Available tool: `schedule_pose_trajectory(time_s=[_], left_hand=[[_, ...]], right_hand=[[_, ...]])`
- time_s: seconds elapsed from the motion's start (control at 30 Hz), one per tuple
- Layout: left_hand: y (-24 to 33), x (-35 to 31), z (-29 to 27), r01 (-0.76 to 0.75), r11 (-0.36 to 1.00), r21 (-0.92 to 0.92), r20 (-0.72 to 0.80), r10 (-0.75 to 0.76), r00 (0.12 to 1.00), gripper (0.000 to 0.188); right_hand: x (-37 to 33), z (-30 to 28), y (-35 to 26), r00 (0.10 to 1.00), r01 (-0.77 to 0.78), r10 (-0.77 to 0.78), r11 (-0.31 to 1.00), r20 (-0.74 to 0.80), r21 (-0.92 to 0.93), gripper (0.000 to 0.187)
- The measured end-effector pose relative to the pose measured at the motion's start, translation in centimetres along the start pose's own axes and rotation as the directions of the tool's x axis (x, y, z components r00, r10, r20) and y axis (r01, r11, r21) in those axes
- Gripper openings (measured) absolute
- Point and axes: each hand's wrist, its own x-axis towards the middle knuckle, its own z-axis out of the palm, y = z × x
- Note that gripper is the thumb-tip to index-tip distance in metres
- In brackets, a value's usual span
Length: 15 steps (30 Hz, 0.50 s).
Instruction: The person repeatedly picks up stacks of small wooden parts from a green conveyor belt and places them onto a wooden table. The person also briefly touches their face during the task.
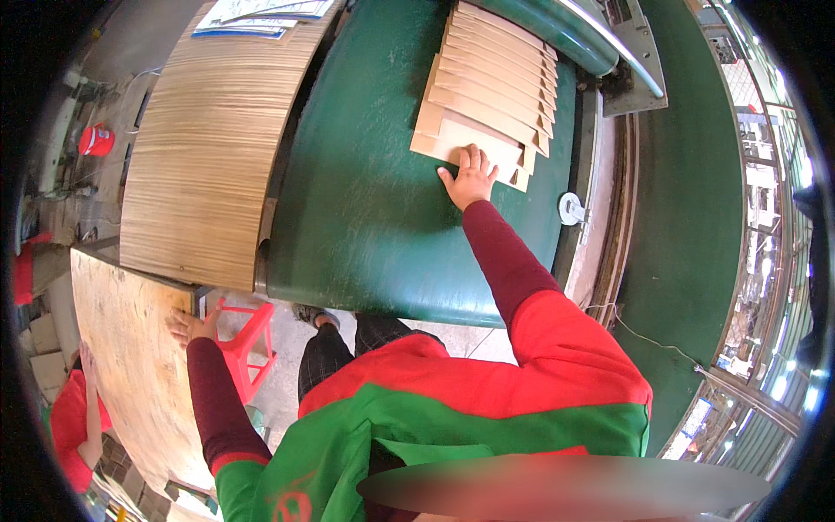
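Note:
A row of flat, folded brown cardboard pieces (491, 83) overlaps like shingles on a green conveyor belt (365, 174). My right hand (471, 178) lies on the nearest piece with its fingers spread, pressing on it rather than gripping it. Off to the left, my left hand (196, 328) rests open at the edge of a light wooden tabletop (130, 348), and nothing shows in it. The far end of the cardboard row runs up beside a green roller (565, 35).
A wood-grain table (209, 148) flanks the belt, with printed sheets (261, 16) on its far end. Under the tabletop's edge stands a red plastic stool (252, 344). A red bucket (96, 140) is at far left. Another person in red (71, 426) is at lower left.

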Motion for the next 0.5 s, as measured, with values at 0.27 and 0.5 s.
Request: schedule_pose_trajectory(time_s=[0.27,0.5], left_hand=[[-0.8,1.1,0.6,0.014,0.999,0.050,-0.022,-0.012,1.000,0.133],[-1.2,1.1,0.8,-0.005,0.999,0.040,-0.065,0.008,0.998,0.132]], right_hand=[[6.2,-3.4,1.8,0.963,-0.269,0.268,0.950,0.026,0.156,0.072],[9.4,-4.8,1.9,0.954,-0.269,0.254,0.960,0.161,0.079,0.053]])
